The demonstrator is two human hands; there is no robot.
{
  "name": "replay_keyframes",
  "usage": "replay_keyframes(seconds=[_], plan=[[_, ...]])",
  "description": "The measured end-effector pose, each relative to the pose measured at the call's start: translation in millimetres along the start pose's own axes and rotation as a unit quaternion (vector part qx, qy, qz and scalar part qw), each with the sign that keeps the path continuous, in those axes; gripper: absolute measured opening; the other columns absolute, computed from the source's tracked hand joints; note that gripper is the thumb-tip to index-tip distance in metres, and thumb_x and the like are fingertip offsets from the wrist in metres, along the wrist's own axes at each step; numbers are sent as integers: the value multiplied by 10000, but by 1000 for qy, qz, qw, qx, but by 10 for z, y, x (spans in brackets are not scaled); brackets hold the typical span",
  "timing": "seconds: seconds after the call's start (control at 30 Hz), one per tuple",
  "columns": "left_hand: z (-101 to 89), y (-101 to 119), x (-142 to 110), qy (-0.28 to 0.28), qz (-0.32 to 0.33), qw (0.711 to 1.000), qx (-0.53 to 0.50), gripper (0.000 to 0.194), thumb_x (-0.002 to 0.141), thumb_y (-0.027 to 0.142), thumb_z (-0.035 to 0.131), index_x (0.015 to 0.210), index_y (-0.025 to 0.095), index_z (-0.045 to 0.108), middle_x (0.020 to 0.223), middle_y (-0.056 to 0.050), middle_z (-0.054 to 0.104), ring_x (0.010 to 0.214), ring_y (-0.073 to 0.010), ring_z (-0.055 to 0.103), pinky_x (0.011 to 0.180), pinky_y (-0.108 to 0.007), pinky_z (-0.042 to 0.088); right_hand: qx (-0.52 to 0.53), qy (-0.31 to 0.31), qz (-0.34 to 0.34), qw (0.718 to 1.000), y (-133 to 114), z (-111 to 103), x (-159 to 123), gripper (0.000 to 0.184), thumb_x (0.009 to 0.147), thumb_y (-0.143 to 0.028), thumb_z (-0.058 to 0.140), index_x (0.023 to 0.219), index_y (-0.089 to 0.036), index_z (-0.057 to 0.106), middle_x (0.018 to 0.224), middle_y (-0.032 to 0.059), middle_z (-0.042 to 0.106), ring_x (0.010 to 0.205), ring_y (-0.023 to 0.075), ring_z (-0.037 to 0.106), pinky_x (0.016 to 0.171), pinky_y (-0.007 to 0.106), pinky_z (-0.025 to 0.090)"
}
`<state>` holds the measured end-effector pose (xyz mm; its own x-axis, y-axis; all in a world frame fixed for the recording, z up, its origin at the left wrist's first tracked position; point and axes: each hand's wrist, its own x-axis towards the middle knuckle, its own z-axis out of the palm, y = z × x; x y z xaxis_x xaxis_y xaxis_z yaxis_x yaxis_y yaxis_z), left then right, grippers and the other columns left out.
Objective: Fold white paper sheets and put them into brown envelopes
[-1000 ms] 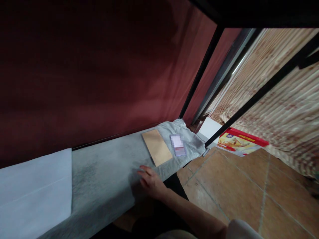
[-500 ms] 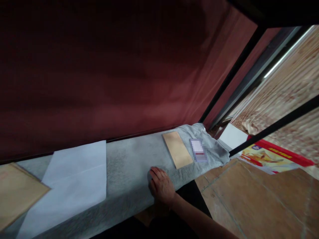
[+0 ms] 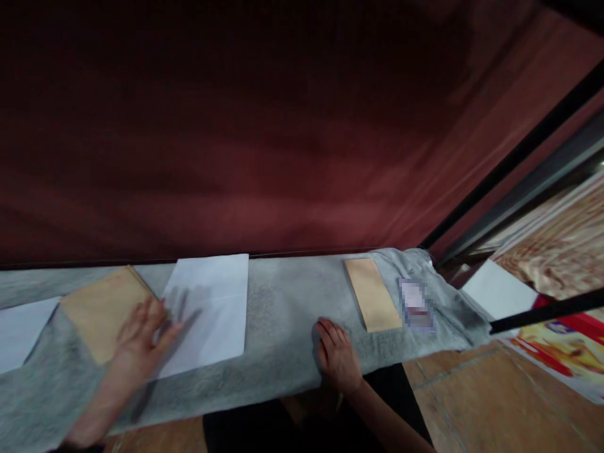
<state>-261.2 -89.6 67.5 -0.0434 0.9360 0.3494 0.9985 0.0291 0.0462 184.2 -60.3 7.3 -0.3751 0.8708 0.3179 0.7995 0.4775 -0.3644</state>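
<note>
My left hand (image 3: 139, 336), slightly blurred, is over the right part of a stack of brown envelopes (image 3: 101, 308), thumb spread from its fingers and nothing visible in its grasp. Its shadow falls on a large white sheet of paper (image 3: 214, 314) just right of the stack. I cannot tell whether the fingertips touch the envelopes. My right hand (image 3: 340, 357) rests on the grey cloth (image 3: 292, 302) near the front edge, fingers lying loosely on it and holding nothing. Beyond it to the right lies a single brown envelope (image 3: 372, 294), flat and slightly slanted.
More white paper (image 3: 23, 333) lies at the far left. A pixelated, card-like item (image 3: 416, 305) is right of the single envelope. Black frame bars (image 3: 519, 151) rise at the right; a dark red curtain (image 3: 264, 214) hangs behind. A colourful printed box (image 3: 566, 346) is beyond the table's right end.
The view has swung left, so things appear further right. My left hand has come into view over the brown envelope stack. My right hand stays on the cloth.
</note>
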Motion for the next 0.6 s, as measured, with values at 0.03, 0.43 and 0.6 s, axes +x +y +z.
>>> replay_keyframes(seconds=[0.03,0.43,0.6], plan=[[162,113,15,-33,13,999,-15,544,967,433,390,1457,205,451,1546,-57,491,1514,-272,267,1148,-492,356,1,-1,-3,1000,4,4,0,502,927,-129,460,1424,-157,531,1421,139,578,1311,276,526,1108,469,418],[297,669,-143,-161,87,983,-22,469,929,258,409,1341,123,588,1402,-138,623,1315,-263,572,1107,-395,444,4,14,-10,1000,39,40,-24,497,933,-143,472,1426,-157,532,1396,146,593,1299,281,529,1076,471,442],[178,668,-182,-171,62,983,-35,652,807,134,450,1453,197,512,1457,-82,585,1286,-235,599,1115,-373,458,6,15,0,1000,29,35,-27,497,927,-139,502,1421,-186,537,1406,123,591,1302,269,528,1089,464,431]])
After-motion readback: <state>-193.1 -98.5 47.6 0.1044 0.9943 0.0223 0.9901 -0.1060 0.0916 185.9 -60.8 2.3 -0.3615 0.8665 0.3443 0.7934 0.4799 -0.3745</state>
